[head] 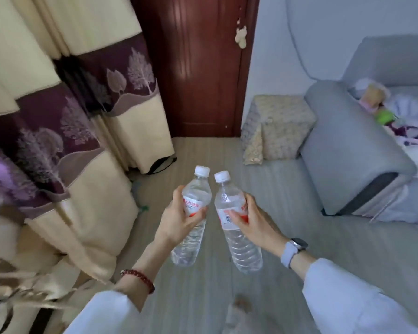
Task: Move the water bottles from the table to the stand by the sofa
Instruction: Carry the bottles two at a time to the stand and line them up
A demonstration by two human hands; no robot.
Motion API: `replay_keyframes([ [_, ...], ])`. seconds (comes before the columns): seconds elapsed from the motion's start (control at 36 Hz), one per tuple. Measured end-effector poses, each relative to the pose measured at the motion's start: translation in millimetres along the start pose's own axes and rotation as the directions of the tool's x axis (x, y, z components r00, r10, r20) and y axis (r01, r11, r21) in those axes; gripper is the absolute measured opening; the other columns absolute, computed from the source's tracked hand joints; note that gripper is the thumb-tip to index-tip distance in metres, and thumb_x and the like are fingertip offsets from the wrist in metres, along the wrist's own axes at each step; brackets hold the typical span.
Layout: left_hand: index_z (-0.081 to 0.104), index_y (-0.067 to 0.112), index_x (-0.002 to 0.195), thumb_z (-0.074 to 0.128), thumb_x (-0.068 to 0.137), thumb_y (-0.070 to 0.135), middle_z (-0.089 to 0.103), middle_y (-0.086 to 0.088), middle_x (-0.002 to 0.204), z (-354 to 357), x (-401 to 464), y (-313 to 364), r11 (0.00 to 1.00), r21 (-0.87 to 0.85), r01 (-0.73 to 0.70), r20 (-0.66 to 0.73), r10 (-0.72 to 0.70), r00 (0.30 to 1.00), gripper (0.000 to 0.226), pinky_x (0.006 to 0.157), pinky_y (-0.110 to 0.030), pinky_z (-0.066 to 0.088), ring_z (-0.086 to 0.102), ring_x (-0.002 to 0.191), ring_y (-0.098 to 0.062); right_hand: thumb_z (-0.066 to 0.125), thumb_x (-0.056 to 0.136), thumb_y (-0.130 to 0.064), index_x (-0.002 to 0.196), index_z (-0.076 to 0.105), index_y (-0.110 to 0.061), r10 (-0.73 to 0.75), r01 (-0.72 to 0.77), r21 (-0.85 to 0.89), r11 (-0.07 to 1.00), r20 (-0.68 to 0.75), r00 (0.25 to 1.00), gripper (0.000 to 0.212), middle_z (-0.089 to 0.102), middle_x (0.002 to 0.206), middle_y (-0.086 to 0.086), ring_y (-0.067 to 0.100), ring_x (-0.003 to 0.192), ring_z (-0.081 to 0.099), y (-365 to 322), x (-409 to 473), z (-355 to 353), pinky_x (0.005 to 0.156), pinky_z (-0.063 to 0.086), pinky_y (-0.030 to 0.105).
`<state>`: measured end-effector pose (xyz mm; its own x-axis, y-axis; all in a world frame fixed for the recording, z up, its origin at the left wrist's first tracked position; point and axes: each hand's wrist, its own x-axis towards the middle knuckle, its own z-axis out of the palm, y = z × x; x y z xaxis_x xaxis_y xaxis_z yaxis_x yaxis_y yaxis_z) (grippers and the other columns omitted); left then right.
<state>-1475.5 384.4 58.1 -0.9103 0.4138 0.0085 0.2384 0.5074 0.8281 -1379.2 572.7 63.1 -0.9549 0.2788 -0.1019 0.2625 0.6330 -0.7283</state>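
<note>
I hold two clear water bottles with white caps and red-and-white labels in the air over the floor. My left hand (pixel 179 219) grips the left bottle (pixel 193 194) around its label. My right hand (pixel 253 220) grips the right bottle (pixel 229 201) the same way. Both bottles tilt, with their caps leaning towards each other. Ahead and to the right stands the stand (pixel 278 126), a low box shape draped in a patterned cloth. It sits between the door and the arm of the grey sofa (pixel 352 145). Its top is bare.
A dark red door (pixel 203 66) is straight ahead. Cream and purple curtains (pixel 65 131) hang along the left. Toys and white cloth lie on the sofa seat (pixel 396 121). Striped grey floor (pixel 287 189) stretches between me and the stand.
</note>
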Motion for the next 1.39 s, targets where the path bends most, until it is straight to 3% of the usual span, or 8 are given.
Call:
replay_keyframes([
  [0.11, 0.027, 0.052, 0.107, 0.066, 0.072, 0.052, 0.059, 0.026, 0.088, 48.5, 117.6, 20.7, 0.999, -0.033, -0.043, 0.059, 0.045, 0.997, 0.053, 0.058, -0.005, 0.040, 0.057, 0.075, 0.017, 0.044, 0.078, -0.066, 0.125, 0.024, -0.036, 0.054, -0.055, -0.011, 0.998, -0.111, 0.992, 0.059, 0.047, 0.091, -0.025, 0.021, 0.096, 0.060, 49.9, 93.1, -43.9, 0.069, 0.040, 0.027],
  [0.56, 0.034, 0.043, 0.113, 0.068, 0.070, 0.056, 0.066, 0.007, 0.090, 189.5, 543.9, 112.1, 0.996, -0.086, -0.012, 0.156, 0.025, 0.987, 0.057, 0.074, -0.034, 0.052, 0.064, 0.082, -0.012, 0.051, 0.078, -0.063, 0.124, 0.028, -0.025, 0.183, -0.168, 0.080, 0.983, -0.254, 0.950, 0.064, 0.061, 0.106, -0.008, 0.020, 0.093, 0.062, 173.2, 456.7, -239.7, 0.081, 0.052, 0.041],
  [0.67, 0.033, 0.039, 0.119, 0.067, 0.072, 0.055, 0.064, 0.016, 0.085, 218.4, 647.4, 114.6, 0.996, -0.076, -0.037, 0.161, 0.049, 0.986, 0.060, 0.063, -0.019, 0.046, 0.061, 0.077, 0.000, 0.051, 0.078, -0.063, 0.122, 0.028, -0.026, 0.167, -0.158, 0.052, 0.986, -0.299, 0.940, 0.062, 0.059, 0.100, -0.016, -0.002, 0.078, 0.060, 199.4, 550.0, -264.8, 0.060, 0.047, 0.019],
  [0.78, 0.032, 0.034, 0.125, 0.070, 0.074, 0.047, 0.061, 0.019, 0.086, 248.6, 755.1, 114.3, 0.992, -0.128, -0.010, 0.172, 0.032, 0.985, 0.065, 0.068, -0.024, 0.047, 0.061, 0.078, -0.004, 0.058, 0.079, -0.054, 0.124, 0.027, -0.026, 0.214, -0.169, 0.171, 0.971, -0.285, 0.934, 0.061, 0.059, 0.110, -0.006, 0.014, 0.095, 0.062, 223.7, 649.2, -288.0, 0.081, 0.054, 0.042],
  [0.89, 0.034, 0.033, 0.123, 0.074, 0.072, 0.041, 0.058, 0.024, 0.083, 276.9, 844.0, 121.8, 0.990, -0.137, 0.033, 0.173, -0.009, 0.985, 0.065, 0.057, -0.006, 0.040, 0.057, 0.070, 0.010, 0.063, 0.076, -0.052, 0.118, 0.028, -0.035, 0.285, -0.225, 0.231, 0.946, -0.273, 0.919, 0.057, 0.057, 0.108, -0.012, 0.011, 0.097, 0.061, 245.7, 730.7, -315.1, 0.085, 0.053, 0.037],
  [1.06, 0.034, 0.028, 0.130, 0.078, 0.068, 0.033, 0.059, 0.009, 0.102, 330.2, 954.9, 135.0, 0.993, -0.087, 0.084, 0.230, -0.062, 0.971, 0.076, 0.077, -0.028, 0.043, 0.058, 0.090, -0.019, 0.073, 0.072, -0.042, 0.125, 0.032, -0.018, 0.390, -0.300, 0.289, 0.909, -0.335, 0.858, 0.071, 0.054, 0.112, -0.003, 0.018, 0.097, 0.059, 292.0, 834.0, -348.7, 0.080, 0.051, 0.034],
  [1.17, 0.034, 0.025, 0.135, 0.078, 0.069, 0.034, 0.060, -0.002, 0.117, 381.8, 1017.6, 127.9, 0.989, -0.037, 0.142, 0.230, -0.130, 0.964, 0.080, 0.079, -0.028, 0.043, 0.058, 0.104, -0.027, 0.073, 0.072, -0.042, 0.124, 0.030, -0.014, 0.419, -0.351, 0.251, 0.902, -0.316, 0.851, 0.073, 0.052, 0.109, -0.001, 0.019, 0.092, 0.058, 342.5, 903.7, -363.1, 0.072, 0.052, 0.032],
  [1.39, 0.031, 0.024, 0.134, 0.081, 0.064, 0.037, 0.061, -0.005, 0.117, 494.4, 1124.0, 86.3, 0.968, 0.050, 0.245, 0.136, -0.250, 0.959, 0.088, 0.073, -0.027, 0.043, 0.060, 0.099, -0.028, 0.076, 0.072, -0.035, 0.123, 0.030, -0.011, 0.428, -0.404, 0.143, 0.903, -0.244, 0.870, 0.073, 0.055, 0.112, 0.007, 0.023, 0.086, 0.057, 462.0, 1040.6, -362.6, 0.064, 0.052, 0.035],
])
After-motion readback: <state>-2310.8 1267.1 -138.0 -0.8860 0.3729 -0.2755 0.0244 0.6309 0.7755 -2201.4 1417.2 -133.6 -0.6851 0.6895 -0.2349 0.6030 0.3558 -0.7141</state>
